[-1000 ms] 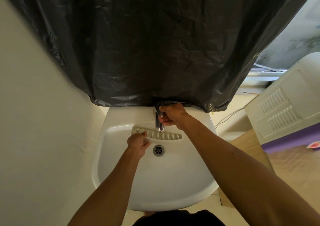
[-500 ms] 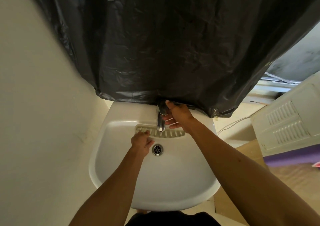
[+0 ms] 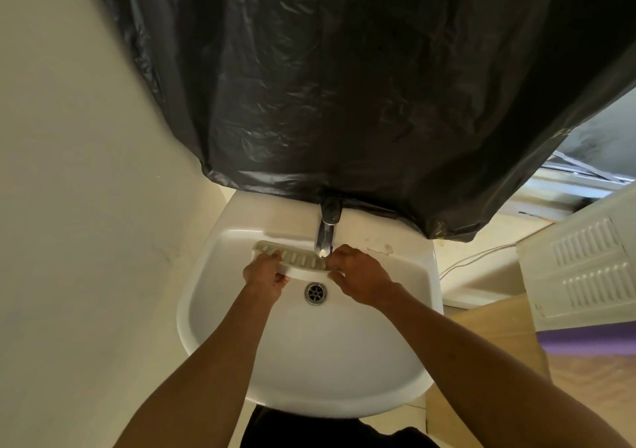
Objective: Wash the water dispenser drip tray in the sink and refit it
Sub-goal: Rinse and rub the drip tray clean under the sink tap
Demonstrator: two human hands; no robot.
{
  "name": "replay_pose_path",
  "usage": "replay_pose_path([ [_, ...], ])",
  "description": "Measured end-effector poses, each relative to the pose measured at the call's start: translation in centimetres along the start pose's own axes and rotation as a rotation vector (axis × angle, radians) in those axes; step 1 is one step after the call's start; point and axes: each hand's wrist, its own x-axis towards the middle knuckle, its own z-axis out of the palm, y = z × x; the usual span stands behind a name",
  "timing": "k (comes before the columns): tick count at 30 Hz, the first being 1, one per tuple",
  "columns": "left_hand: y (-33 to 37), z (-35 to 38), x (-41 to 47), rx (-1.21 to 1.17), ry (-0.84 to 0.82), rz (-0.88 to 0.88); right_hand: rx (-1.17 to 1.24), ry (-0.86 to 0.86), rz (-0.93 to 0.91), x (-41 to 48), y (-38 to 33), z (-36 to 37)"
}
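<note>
The white slotted drip tray (image 3: pixel 296 261) is held inside the white sink (image 3: pixel 309 361), just under the chrome tap (image 3: pixel 325 237) and above the drain (image 3: pixel 315 292). My left hand (image 3: pixel 265 275) grips its left part from the near side. My right hand (image 3: pixel 358 275) holds its right end, fingers curled over the edge right below the spout. The tray's right end is hidden by my right hand. I cannot tell whether water is running.
A black plastic sheet (image 3: pixel 344 86) hangs over the wall above the sink and covers the tap's base. A cream wall (image 3: pixel 86 206) stands close on the left. At the right is a white vented appliance (image 3: pixel 585 268) with a cable (image 3: pixel 475 258).
My right hand has left the tap handle and come down onto the tray's right end. The tray has shifted slightly toward me. The camera has tilted.
</note>
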Motion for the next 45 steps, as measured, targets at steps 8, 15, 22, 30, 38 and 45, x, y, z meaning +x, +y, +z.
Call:
replay_pose_path([
  [8,1.2,0.3,0.2,0.04,-0.024,-0.019,-0.103,-0.067,0.002,0.5,0.7,0.6],
  [15,1.9,0.5,0.9,0.112,-0.09,-0.08,-0.167,-0.028,-0.023,0.4,0.8,0.7],
  [22,2.6,0.9,1.2,0.161,-0.133,-0.122,-0.16,0.043,-0.031,-0.4,1.1,0.9],
  [30,2.6,-0.2,1.4,0.109,-0.197,-0.13,0.076,0.128,0.191,0.1,-0.7,1.1],
  [38,3.1,-0.9,2.3,0.134,-0.217,-0.125,0.123,0.162,0.283,0.2,-1.6,2.0],
  [45,1.5,-1.1,2.0,0.237,-0.243,-0.164,0.058,0.094,0.342,-1.5,-1.0,3.3],
])
